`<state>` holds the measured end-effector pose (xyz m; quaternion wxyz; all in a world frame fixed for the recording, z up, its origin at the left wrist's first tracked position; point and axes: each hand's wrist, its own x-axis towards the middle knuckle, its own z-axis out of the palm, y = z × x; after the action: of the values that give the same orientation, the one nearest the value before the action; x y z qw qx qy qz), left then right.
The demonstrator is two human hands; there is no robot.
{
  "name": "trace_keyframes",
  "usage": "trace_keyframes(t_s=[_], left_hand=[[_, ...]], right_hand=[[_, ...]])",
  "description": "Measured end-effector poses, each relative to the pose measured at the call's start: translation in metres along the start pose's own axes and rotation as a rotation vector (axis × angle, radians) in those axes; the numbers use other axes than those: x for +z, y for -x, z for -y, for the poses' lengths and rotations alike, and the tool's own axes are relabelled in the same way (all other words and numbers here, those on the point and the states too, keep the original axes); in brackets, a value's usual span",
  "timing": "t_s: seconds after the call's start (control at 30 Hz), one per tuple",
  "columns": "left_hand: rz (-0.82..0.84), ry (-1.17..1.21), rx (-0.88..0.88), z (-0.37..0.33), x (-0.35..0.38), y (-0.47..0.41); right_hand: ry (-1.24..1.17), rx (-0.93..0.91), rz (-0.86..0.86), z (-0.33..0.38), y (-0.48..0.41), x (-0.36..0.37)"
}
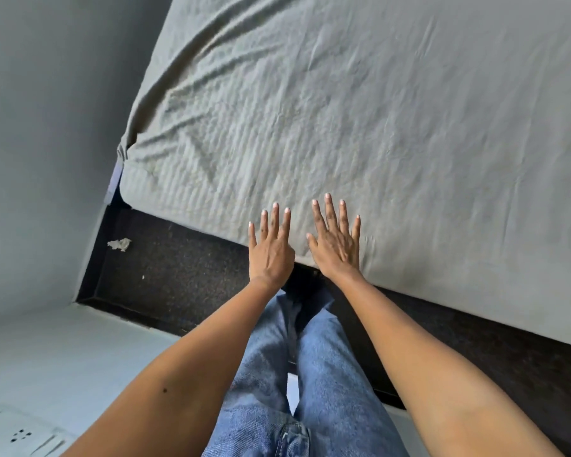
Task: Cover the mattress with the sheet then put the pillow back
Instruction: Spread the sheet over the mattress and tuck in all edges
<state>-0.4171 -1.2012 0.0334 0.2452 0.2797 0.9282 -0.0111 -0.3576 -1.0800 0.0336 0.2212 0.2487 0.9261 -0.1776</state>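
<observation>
Resting flat at the near edge of the sheet (376, 110), our left hand (271, 250) and right hand (337, 244) lie side by side, fingers straight and spread, grasping nothing.

The sheet (360, 110) lies on the bed; both hands, left hand (270, 250) beside right hand (335, 244), rest flat on its near edge.

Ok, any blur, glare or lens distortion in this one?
Head view: soft, even light, no glare; the sheet wrinkles, left hand and right hand are sharp, casting only faint shadows; wide-angle stretch enlarges the forearms near the bottom edge.
</observation>
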Motion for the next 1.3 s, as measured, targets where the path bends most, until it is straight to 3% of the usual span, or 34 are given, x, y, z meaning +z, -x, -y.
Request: trace_keyframes(t_s=[0.43, 0.93, 1.3], left_hand=[[-0.109, -0.025, 0.107, 0.033, -0.092, -0.039], [-0.001, -0.119, 0.291, 0.262, -0.144, -0.095], [0.051, -0.199, 0.377, 0.297, -0.166, -0.152]], right_hand=[[-0.025, -0.001, -0.132, 0.072, -0.03, -0.046], [-0.159, 0.153, -0.115, 0.31, -0.1, -0.02], [-0.266, 0.188, -0.127, 0.342, -0.15, -0.022]])
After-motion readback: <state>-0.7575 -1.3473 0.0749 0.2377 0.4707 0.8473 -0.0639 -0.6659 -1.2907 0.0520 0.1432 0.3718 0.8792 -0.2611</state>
